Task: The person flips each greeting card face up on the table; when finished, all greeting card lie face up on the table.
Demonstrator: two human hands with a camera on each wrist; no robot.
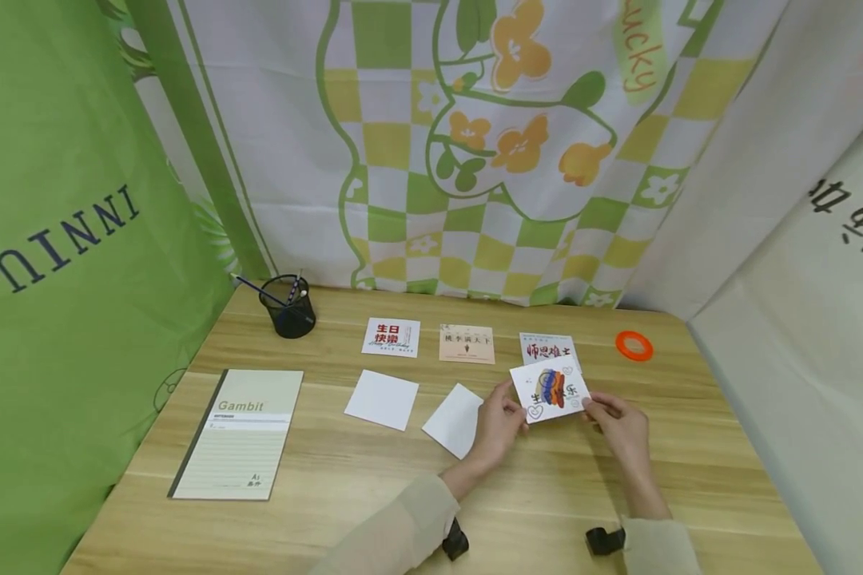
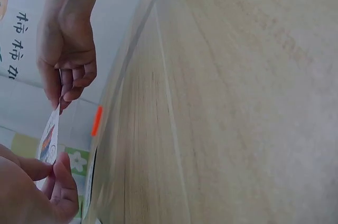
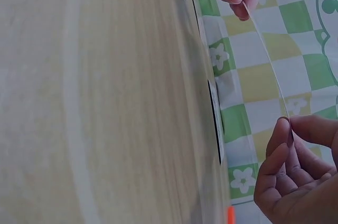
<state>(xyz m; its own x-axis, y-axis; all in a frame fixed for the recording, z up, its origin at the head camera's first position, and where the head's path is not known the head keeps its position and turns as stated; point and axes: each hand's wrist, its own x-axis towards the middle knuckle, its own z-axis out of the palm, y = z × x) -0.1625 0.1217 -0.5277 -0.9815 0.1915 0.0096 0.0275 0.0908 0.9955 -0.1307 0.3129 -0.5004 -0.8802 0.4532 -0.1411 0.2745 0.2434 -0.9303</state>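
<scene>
A white greeting card with a blue, orange and red drawing, dark lettering and small hearts is held up above the table. My left hand pinches its left edge, while my right hand pinches the lower right corner. In the right wrist view the card appears edge-on between both hands. Just behind it lies a card with red writing, partly covered by the held one. Beside my left hand, a blank white card lies on the table, its right side hidden by that hand.
Another blank card lies further left. Behind are a birthday card and a beige card. An orange ring lies at the right. A notebook and a black mesh pen holder stand left on the wooden table.
</scene>
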